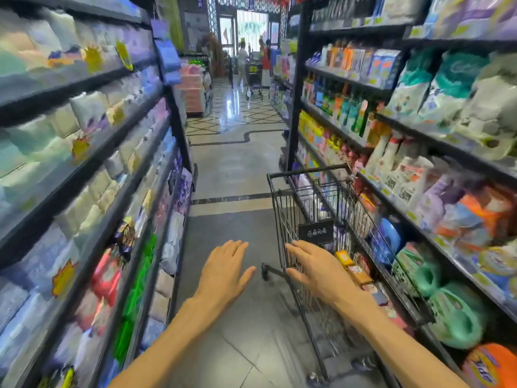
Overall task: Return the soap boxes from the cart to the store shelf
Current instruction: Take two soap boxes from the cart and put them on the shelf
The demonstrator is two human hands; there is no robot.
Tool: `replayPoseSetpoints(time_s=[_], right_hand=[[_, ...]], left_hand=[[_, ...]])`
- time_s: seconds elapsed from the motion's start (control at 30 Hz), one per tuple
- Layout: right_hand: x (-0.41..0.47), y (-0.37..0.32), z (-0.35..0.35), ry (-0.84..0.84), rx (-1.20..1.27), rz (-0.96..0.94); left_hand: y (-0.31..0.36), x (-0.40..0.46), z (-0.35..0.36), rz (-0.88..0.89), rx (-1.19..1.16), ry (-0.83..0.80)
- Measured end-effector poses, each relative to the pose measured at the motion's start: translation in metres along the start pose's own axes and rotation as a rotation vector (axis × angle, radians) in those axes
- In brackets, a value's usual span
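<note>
A black wire shopping cart (282, 211) stands in the aisle on the right, close against the right-hand shelf (419, 236). Small soap boxes (356, 271), yellow and orange among them, lie in a row along the cart's near side. My right hand (316, 268) is stretched out flat, fingers straight, over the cart's left edge and holds nothing. Over the bare floor to the cart's left hovers my left hand (225, 273), also flat and holding nothing. The view is blurred by motion.
Tall shelves line both sides: paper goods and packets on the left shelf (92, 163), detergents, bottles and green tubs (458, 317) on the right. The tiled aisle (232, 169) runs ahead. Far off, people (243, 63) stand by another cart near the entrance.
</note>
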State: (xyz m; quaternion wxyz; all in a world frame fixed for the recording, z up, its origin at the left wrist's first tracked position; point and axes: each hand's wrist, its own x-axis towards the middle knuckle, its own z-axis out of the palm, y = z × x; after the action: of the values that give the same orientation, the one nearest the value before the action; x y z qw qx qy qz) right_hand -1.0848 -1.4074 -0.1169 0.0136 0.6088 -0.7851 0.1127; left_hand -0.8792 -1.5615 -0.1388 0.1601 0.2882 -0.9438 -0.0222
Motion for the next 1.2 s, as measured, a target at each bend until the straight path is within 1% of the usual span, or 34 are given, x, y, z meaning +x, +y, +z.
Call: replayPoseSetpoints(time_s=[0.2, 0.27, 0.4, 0.53, 0.73, 0.83, 0.9, 1.0, 1.1, 1.2], right_hand=[[0.085, 0.058, 0.0, -0.019, -0.024, 0.084], [0.105, 0.077, -0.003, -0.02, -0.03, 0.122], [0.135, 0.12, -0.005, 0.011, -0.038, 0.246], [0.159, 0.161, 0.004, 0.024, -0.057, 0.388], [0.18, 0.206, 0.008, 0.071, -0.063, 0.672], [0.181, 0.218, 0.006, 0.088, -0.055, 0.818], [0.177, 0.225, 0.006, 0.068, -0.042, 0.908], [0.167, 0.233, 0.009, 0.107, -0.007, 1.033], [0.158, 0.247, 0.022, 0.09, -0.002, 1.119], [0.149, 0.271, 0.044, 0.072, 0.041, 1.19]], left_hand=[[-0.016, 0.118, 0.033, 0.077, -0.043, -0.02], [-0.015, 0.155, 0.044, 0.131, -0.061, -0.005], [-0.011, 0.234, 0.073, 0.265, -0.113, -0.022], [0.007, 0.314, 0.104, 0.425, -0.141, -0.065], [0.031, 0.419, 0.143, 0.697, -0.194, -0.133], [0.048, 0.456, 0.162, 0.821, -0.236, -0.186], [0.062, 0.474, 0.179, 0.878, -0.276, -0.243], [0.088, 0.492, 0.204, 0.958, -0.316, -0.302], [0.115, 0.507, 0.237, 1.008, -0.317, -0.39], [0.133, 0.516, 0.273, 1.018, -0.273, -0.489]])
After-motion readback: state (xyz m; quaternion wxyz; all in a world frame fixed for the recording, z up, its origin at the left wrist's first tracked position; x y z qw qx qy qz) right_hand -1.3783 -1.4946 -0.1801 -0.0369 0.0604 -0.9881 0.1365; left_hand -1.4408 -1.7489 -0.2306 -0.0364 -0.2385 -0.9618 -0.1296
